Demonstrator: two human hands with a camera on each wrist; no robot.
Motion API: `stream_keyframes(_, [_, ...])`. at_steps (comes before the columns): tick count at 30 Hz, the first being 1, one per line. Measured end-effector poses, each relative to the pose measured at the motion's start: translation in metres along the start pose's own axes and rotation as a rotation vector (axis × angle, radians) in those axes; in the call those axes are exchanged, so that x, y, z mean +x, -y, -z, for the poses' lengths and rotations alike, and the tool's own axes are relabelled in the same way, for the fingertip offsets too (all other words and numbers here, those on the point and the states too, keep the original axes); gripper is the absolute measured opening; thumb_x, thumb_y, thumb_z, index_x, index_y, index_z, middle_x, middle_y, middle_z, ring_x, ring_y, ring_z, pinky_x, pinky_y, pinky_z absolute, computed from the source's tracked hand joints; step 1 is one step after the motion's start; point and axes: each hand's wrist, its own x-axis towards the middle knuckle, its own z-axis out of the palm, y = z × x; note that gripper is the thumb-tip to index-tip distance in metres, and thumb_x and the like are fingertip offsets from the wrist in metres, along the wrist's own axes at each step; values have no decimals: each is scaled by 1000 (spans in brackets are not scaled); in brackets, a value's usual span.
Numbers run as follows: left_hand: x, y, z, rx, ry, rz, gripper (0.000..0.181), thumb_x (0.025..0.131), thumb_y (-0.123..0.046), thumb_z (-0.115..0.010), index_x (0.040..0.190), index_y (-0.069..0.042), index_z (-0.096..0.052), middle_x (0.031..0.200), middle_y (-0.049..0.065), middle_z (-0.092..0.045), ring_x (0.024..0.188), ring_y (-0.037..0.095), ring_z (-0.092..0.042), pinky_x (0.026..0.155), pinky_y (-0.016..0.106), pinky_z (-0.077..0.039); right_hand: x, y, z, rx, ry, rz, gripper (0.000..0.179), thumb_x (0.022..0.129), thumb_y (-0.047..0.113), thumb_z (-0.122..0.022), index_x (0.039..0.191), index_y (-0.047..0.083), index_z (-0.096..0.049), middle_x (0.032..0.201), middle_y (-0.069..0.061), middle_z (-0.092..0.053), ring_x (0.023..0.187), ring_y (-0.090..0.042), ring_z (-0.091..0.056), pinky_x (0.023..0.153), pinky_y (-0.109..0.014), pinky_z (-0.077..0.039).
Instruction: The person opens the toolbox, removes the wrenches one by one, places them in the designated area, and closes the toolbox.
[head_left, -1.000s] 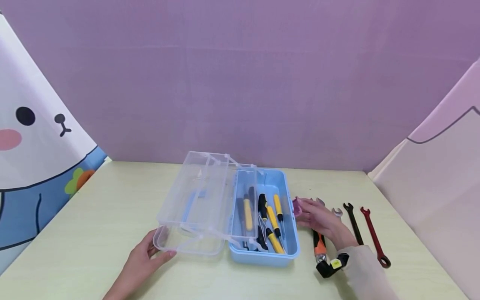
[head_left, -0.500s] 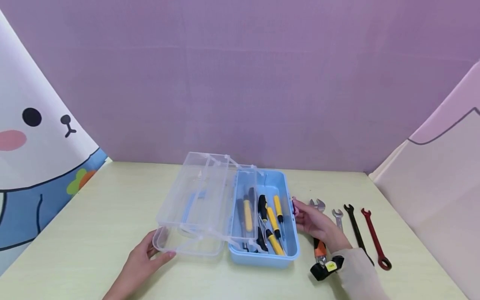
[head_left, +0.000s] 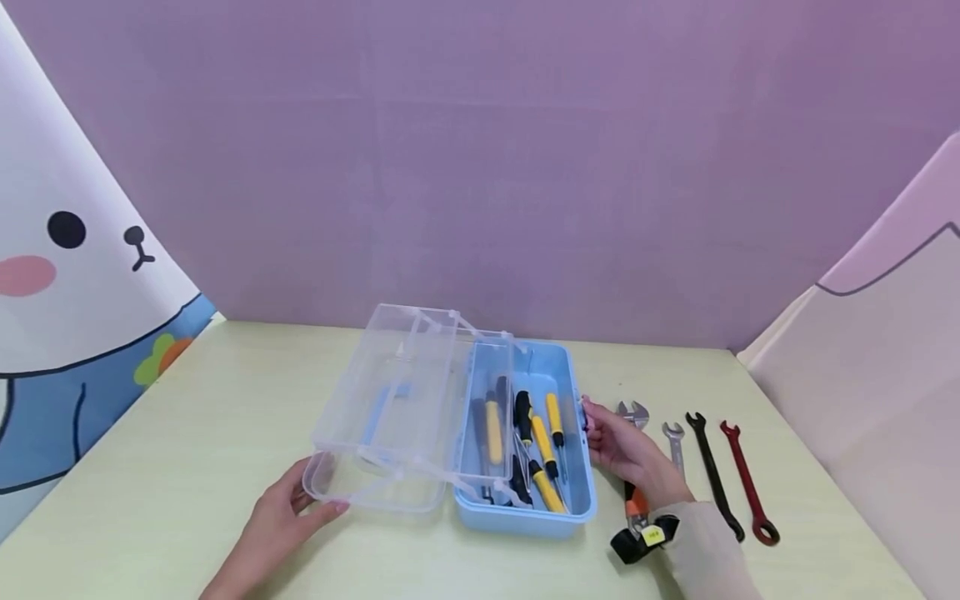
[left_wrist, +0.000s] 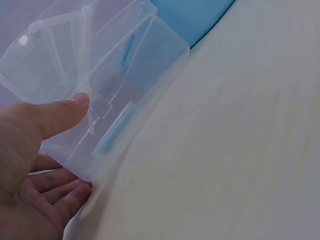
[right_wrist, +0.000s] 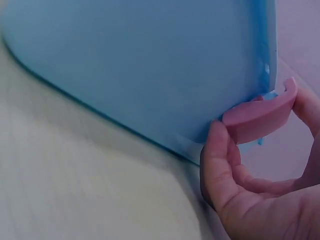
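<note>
A blue toolbox (head_left: 517, 522) stands with its clear plastic lid (head_left: 412, 492) folded out to the left. At the lid's near-left corner, my left hand (head_left: 277, 521) holds on, its thumb (left_wrist: 65, 115) over the plastic and the other fingers at the edge below. My right hand (head_left: 633, 458) is at the box's right wall and pinches a pink latch (right_wrist: 260, 117) between thumb and fingers. Inside the box lie several yellow-and-black screwdrivers (head_left: 543, 446), some seen through a clear tray (head_left: 427, 392) that leans out over the left side.
An adjustable wrench (head_left: 636, 504) with an orange-and-black handle lies partly hidden under my right hand and wrist strap (head_left: 645, 540). Right of it are a silver wrench (head_left: 675, 442), a black wrench (head_left: 712, 471) and a red wrench (head_left: 747, 479). A purple backdrop (head_left: 480, 167) rises behind the table.
The right hand has shifted slightly left and its fingers have closed in on the pink latch, which now sits nearer the box wall. The left hand has stayed at the lid corner.
</note>
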Motion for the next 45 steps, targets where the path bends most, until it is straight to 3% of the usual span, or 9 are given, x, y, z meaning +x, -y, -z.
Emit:
stream_keyframes(8, [0,-4,5,31,-24,-42,69,81,-15,-75,135,9,-41,127,34,-53,114,44,-57,85,32,-57,2,-5,0,43,17,15,22,101,32,-44,91,19,-58,79,7,-56,75,-7,-53,69,-17,-50])
stream_keyframes(12, [0,-8,8,58,-22,-12,71,81,-19,-76,137,7,-41,131,33,-51,117,44,-55,86,33,-57,2,-6,0,74,15,10,21,101,32,-44,91,18,-57,79,7,-56,75,-7,-53,69,-17,-50])
stream_keyframes(17, [0,-15,12,66,-38,14,73,81,-21,-76,140,3,-40,134,31,-49,116,44,-56,77,29,-59,3,-6,1,79,11,7,21,101,32,-46,90,19,-58,80,7,-56,76,-8,-53,70,-18,-51])
stream_keyframes(23, [2,-24,17,160,-136,-141,68,76,-16,-80,133,3,-48,125,27,-57,106,39,-62,76,26,-59,7,-6,0,80,33,7,24,101,32,-44,90,17,-60,81,5,-60,77,-9,-55,74,-19,-53])
stream_keyframes(30, [4,-36,25,292,-243,-328,65,67,-13,-86,124,-3,-58,118,16,-63,96,3,-62,76,21,-58,11,-7,-3,83,55,9,23,102,31,-43,94,16,-59,82,5,-60,78,-8,-56,74,-19,-53])
stream_keyframes(37, [6,-53,31,408,-286,-433,67,62,-13,-88,123,-5,-59,114,10,-65,93,12,-62,74,30,-58,13,-7,-4,79,73,7,25,102,31,-42,94,15,-60,83,4,-63,78,-9,-57,74,-19,-54])
stream_keyframes(41, [7,-64,32,429,-288,-478,68,62,-12,-88,124,-7,-60,116,7,-64,96,13,-59,81,9,-48,14,-7,-3,84,72,-1,26,102,31,-43,93,15,-61,84,4,-63,79,-9,-58,75,-19,-54])
stream_keyframes(43, [8,-69,32,442,-281,-493,69,62,-12,-88,125,-7,-59,118,8,-63,99,18,-60,83,5,-44,14,-7,-2,89,65,-6,26,102,32,-44,93,15,-61,84,3,-64,79,-9,-58,75,-19,-55])
stream_keyframes(45, [9,-75,33,459,-273,-516,71,63,-13,-88,126,-7,-58,119,9,-62,102,24,-60,85,13,-48,14,-7,-2,88,58,-10,26,101,32,-44,92,15,-61,84,4,-63,79,-9,-58,75,-19,-54])
